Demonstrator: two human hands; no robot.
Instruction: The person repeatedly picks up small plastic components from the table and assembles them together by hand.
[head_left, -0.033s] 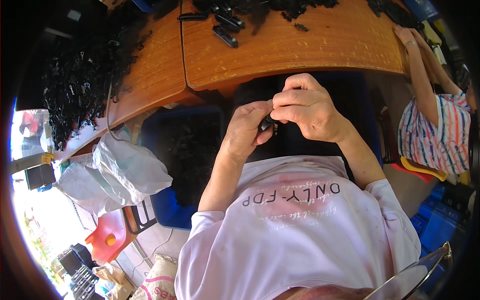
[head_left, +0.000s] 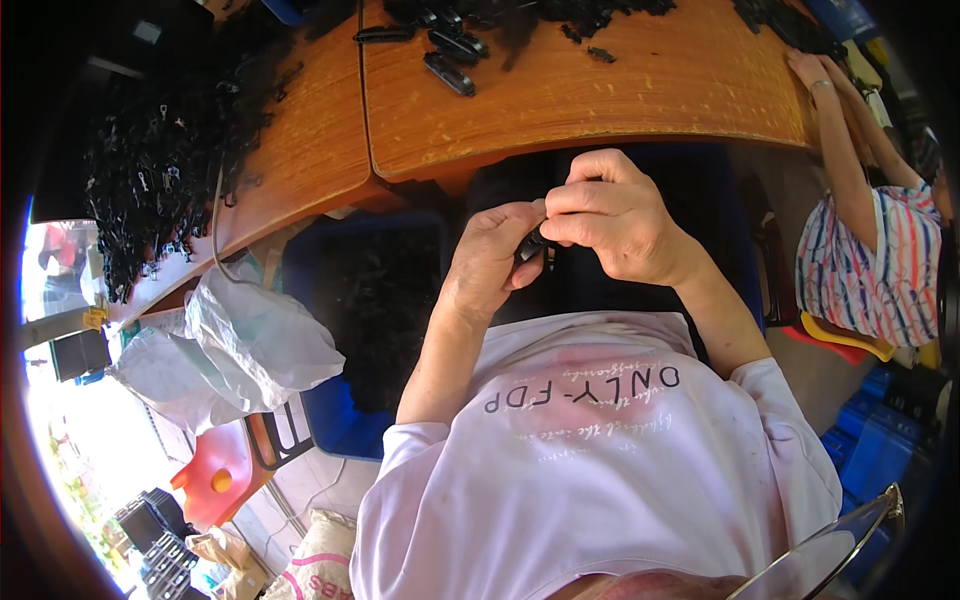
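Above my lap, just short of the table edge, my two hands meet at the fingertips. My left hand (head_left: 492, 262) is closed around a small, glossy black part (head_left: 530, 246), which is mostly covered by fingers. Bent over its upper end, my right hand (head_left: 622, 218) pinches with thumb and forefinger; whether it grips the part itself or a smaller piece is hidden. Several long, rounded black pieces (head_left: 449, 74) lie on the wooden table (head_left: 590, 105) beyond my hands.
A large heap of small black parts (head_left: 150, 190) covers the table's left side. Left of my lap stands a blue bin (head_left: 345, 425) with dark contents, beside a whitish plastic bag (head_left: 255, 335). At the right, another person in a striped top (head_left: 868, 265) reaches onto the table.
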